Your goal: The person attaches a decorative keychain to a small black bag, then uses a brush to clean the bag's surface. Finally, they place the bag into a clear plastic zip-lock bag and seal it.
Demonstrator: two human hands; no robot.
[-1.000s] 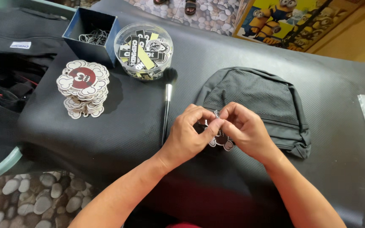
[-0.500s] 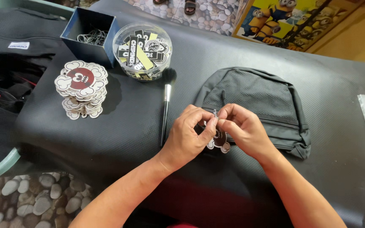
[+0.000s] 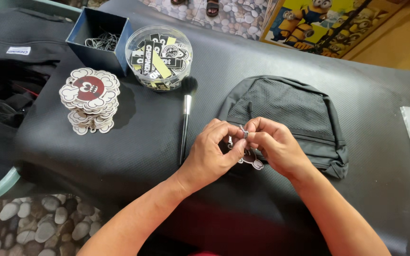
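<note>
— Silver metal, that little ball-chain loop (image 3: 244,132) — see it pinched between both sets of fingertips, right over the near edge of the black mesh-fronted pouch (image 3: 285,114)?

— Yes. The left hand (image 3: 214,151) has thumb and forefinger pressed together on it, and the right hand (image 3: 274,144) has its grip clamped on the same chain from the other side.

— Under the hands hangs a white cloud-edged tag with a dark centre (image 3: 252,159), lying on the black textured surface (image 3: 167,142).

— Just beside the left hand lies a black-bristled brush with a slim handle (image 3: 186,118). Further off, a stack of matching white and red cloud-shaped tags (image 3: 89,97), a clear round tub of black and yellow stickers (image 3: 159,57), and a dark blue square box of chains (image 3: 101,40).
</note>
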